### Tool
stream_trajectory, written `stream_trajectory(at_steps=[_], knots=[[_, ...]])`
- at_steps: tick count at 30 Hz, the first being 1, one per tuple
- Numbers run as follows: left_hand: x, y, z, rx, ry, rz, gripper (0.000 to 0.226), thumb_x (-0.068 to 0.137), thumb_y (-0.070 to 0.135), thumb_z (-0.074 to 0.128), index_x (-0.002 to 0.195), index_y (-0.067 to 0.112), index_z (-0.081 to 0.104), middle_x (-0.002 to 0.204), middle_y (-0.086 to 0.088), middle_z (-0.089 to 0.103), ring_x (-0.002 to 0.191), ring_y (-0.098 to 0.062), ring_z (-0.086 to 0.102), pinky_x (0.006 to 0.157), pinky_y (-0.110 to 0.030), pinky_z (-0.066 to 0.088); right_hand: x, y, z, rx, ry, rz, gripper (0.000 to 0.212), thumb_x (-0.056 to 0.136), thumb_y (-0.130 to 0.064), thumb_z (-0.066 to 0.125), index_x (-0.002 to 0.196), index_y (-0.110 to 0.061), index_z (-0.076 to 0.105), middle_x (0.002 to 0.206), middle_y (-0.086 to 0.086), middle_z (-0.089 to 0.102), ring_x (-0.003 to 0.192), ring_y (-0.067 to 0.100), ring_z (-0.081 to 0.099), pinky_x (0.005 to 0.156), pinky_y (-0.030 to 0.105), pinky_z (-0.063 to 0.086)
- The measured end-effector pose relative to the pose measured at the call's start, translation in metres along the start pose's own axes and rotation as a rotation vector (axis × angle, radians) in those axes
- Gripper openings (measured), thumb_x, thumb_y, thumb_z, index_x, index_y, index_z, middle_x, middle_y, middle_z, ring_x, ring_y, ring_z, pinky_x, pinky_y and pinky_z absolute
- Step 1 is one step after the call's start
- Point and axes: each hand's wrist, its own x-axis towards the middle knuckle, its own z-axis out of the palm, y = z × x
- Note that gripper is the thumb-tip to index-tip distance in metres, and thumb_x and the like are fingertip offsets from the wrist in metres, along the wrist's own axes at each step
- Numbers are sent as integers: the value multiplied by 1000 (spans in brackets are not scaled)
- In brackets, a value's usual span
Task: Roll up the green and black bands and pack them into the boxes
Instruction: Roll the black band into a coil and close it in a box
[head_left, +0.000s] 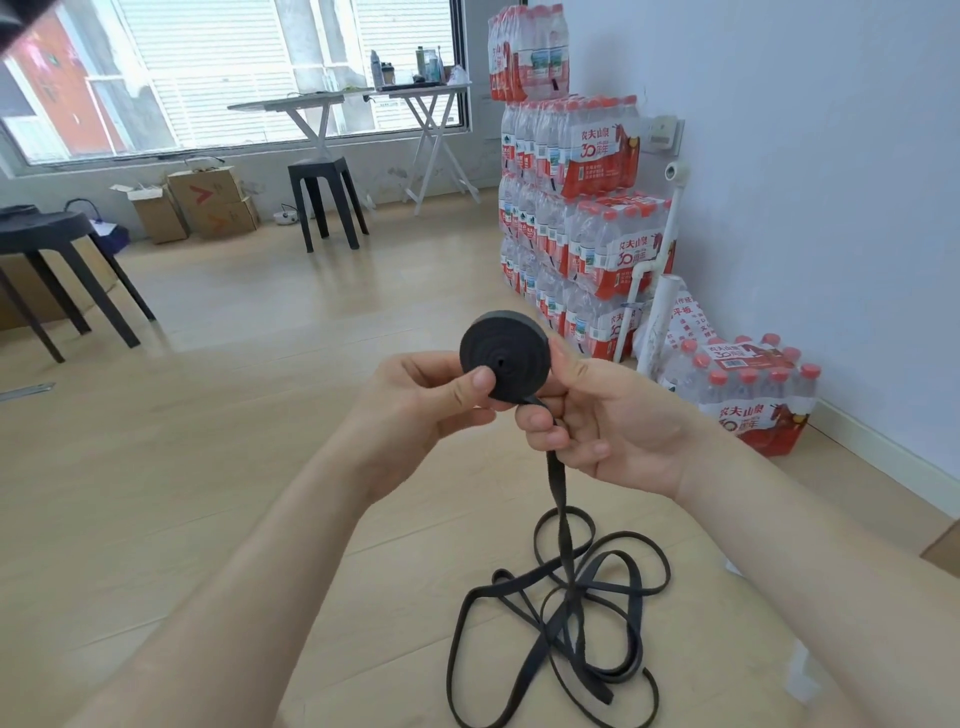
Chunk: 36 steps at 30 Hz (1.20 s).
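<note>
Currently: left hand (415, 400) thumb and fingers pinch the black band roll (504, 358), centre frame; right hand (608, 421) fingers curl round the tail (560, 483) just beneath. Rolling step, partway: loose band (561, 613) lies tangled on the pale surface (405, 623), lower centre. Next turn likely needs even tension.

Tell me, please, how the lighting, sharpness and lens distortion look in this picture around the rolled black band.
Head view: soft daylight from the window, no hard shadows; the black roll is sharp enough to show its spiral windings; wide-angle distortion stretches both forearms toward the bottom edge and tilts the stacked water bottles; a blurred dark shape intrudes top left.
</note>
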Motion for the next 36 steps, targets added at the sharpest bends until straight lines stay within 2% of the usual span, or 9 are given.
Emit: stream_trajectory(at_steps=[4,7,9,13,18,24,32,34,36], knots=[[0,6,-5,322,85,140,22,72,27,72,90,14,75,89,-21,72,80,-25,65,80,-45,54,-5,-6,-2,-169,55,81,66,81,-59,51,110,-1,66,72,3,57,62,10,51,34,12,29],[-1,13,-15,474,125,142,10,69,27,75,78,23,76,77,-8,73,75,-16,64,83,-46,53,-9,-12,-2,-279,144,149,72,75,-61,54,107,2,67,67,3,56,56,9,48,31,12,24],[-2,15,-18,537,123,132,8,75,17,78,77,25,74,78,-2,73,77,-14,64,86,-45,52,-10,-13,-1,-296,173,174,71,73,-60,57,105,3,67,64,2,53,51,7,44,30,12,22],[-2,16,-19,651,123,149,11,78,9,74,82,20,74,82,-3,74,82,-19,67,84,-39,54,-8,-12,3,-334,210,172,73,74,-59,58,108,5,65,60,-2,48,47,4,36,30,11,19],[-3,18,-16,761,101,197,27,76,5,75,73,31,68,76,8,68,74,-5,61,71,-18,51,-5,-11,5,-378,227,178,74,74,-63,59,105,4,65,58,-4,46,47,4,32,31,12,17],[-1,17,-12,910,62,262,12,76,6,76,81,16,75,77,2,65,81,-20,60,76,-38,51,-4,-7,5,-422,234,169,64,78,-62,57,95,-1,65,58,-5,45,47,4,32,31,11,17],[0,17,-11,982,52,293,10,76,9,76,82,17,75,78,0,66,79,-20,61,77,-43,51,-1,-2,4,-376,200,169,70,75,-59,62,106,5,63,62,-2,48,49,4,37,32,10,21],[-2,17,-10,855,94,246,11,77,10,75,80,20,73,79,1,67,80,-15,62,78,-36,52,-1,-2,2,-303,176,139,71,78,-56,63,112,7,60,66,0,47,51,5,36,34,11,19],[-4,17,-8,563,118,168,7,77,16,75,83,19,73,83,-1,72,83,-12,65,79,-29,53,-2,-2,-1,-166,113,75,74,77,-56,65,117,5,59,71,3,48,55,7,37,35,13,21]])
